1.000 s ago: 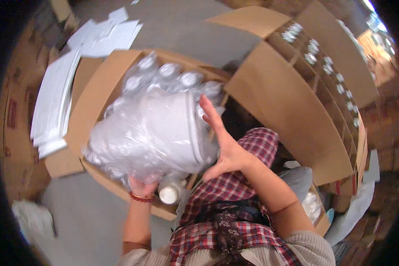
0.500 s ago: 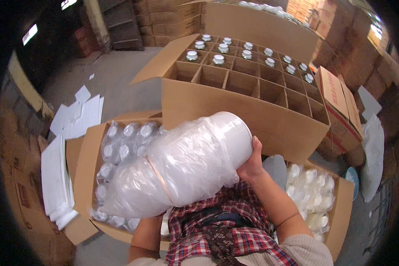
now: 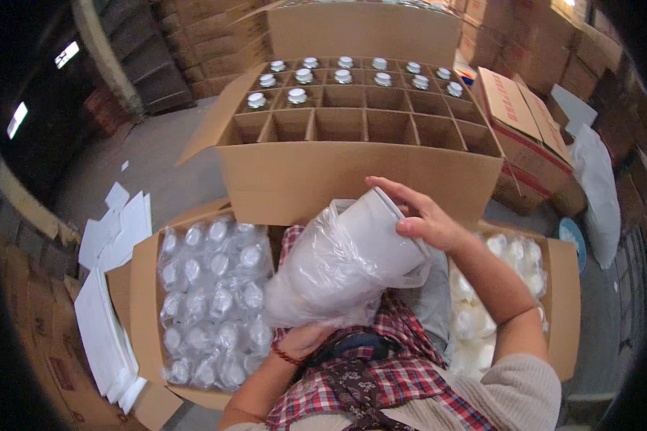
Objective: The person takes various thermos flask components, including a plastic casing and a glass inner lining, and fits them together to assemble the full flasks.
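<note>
A wide white cylinder [image 3: 377, 237], partly covered by a clear plastic bag [image 3: 313, 280], is held at a tilt in front of my body. My right hand [image 3: 427, 219] grips its upper end, with thumb and fingers at the rim. My left hand [image 3: 310, 337] supports the lower, bagged end from below; its fingers are mostly hidden. Left of it stands an open carton [image 3: 145, 287] packed with clear plastic-wrapped bottles [image 3: 212, 302]. Beyond is a large divided carton [image 3: 352, 179] holding several white-capped bottles [image 3: 297, 95] in its far rows.
At right, a carton [image 3: 564, 309] contains wrapped whitish bottles [image 3: 474, 320]. Behind it are a red-printed box [image 3: 517, 122] and a white sack [image 3: 596, 194]. White sheets [image 3: 104, 334] lean at the left, and stacked cartons [image 3: 208, 36] line the back.
The cylinder has come closer to my body, its bag gathered lower and looser. My right hand has shifted from its side up to the rim. The view has moved, showing more of the left carton.
</note>
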`<state>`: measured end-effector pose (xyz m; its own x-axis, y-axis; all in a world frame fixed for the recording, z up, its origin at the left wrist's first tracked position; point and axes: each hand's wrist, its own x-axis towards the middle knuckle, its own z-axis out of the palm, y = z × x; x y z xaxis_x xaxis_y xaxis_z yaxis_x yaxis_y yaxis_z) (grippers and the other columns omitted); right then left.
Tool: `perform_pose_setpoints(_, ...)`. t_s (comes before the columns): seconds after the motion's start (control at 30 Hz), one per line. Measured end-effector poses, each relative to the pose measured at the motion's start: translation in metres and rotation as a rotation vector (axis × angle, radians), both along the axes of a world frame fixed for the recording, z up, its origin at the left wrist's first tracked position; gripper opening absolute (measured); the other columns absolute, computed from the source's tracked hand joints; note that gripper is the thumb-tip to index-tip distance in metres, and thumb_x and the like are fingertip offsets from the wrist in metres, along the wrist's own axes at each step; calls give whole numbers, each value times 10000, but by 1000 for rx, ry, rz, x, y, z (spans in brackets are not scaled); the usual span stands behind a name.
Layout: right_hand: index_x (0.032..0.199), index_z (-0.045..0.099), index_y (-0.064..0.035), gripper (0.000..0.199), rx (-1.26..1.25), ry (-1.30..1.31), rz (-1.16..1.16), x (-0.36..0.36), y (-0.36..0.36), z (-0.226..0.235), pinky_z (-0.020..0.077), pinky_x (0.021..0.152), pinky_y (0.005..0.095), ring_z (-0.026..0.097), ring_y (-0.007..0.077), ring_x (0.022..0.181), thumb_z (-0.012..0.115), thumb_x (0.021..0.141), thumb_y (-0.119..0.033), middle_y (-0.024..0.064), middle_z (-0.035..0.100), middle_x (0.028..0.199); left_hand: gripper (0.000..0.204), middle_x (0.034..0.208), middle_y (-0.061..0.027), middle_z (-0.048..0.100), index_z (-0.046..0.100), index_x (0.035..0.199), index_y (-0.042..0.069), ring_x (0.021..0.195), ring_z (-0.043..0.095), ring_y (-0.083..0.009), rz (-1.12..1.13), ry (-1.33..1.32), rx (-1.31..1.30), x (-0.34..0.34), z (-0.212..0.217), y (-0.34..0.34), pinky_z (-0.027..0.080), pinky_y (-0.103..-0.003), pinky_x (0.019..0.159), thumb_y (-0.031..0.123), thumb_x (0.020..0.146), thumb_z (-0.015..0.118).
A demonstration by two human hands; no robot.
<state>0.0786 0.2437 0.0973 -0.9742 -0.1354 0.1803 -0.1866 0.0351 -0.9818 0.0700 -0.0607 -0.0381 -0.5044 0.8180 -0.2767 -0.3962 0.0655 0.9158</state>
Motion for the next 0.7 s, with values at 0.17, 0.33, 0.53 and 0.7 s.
perform_pose_setpoints(0.17, 1406, 402, -45, 858, 645, 289, 215, 0, 44, 1, 283, 1106, 418, 366, 322, 1336, 747, 717, -421, 192, 376, 1454, 294, 1089, -83, 650, 543, 1179, -35, 981, 617, -180, -195, 397, -305, -49, 4, -37, 489, -303, 858, 117, 929, 564)
perform_pose_setpoints(0.33, 1359, 465, -36, 627, 556, 329, 329, -7, 3, -15, 309, 1087, 446, 375, 349, 1337, 665, 823, -292, 205, 409, 1430, 370, 1271, -126, 535, 500, 1245, -11, 1170, 514, -213, 207, 613, 223, -77, 73, 60, 391, -343, 1003, 111, 904, 573)
perform_pose_setpoints(0.53, 1068, 650, -70, 300, 822, 136, -274, 9, -51, -12, 506, 794, 444, 649, 334, 893, 569, 888, -295, 157, 679, 963, 404, 1227, -178, 538, 520, 1175, -3, 1154, 501, -339, 181, 1068, 143, -88, 45, 90, 364, -410, 1012, 249, 873, 612)
perform_pose_setpoints(0.7, 1014, 701, -82, 208, 497, 480, -38, -1, -38, -21, 463, 869, 373, 669, 227, 913, 648, 851, -200, 85, 697, 1031, 295, 1106, -144, 601, 577, 1088, 20, 1046, 551, -322, 288, 1197, 155, -68, 76, 58, 386, -448, 964, 228, 879, 582)
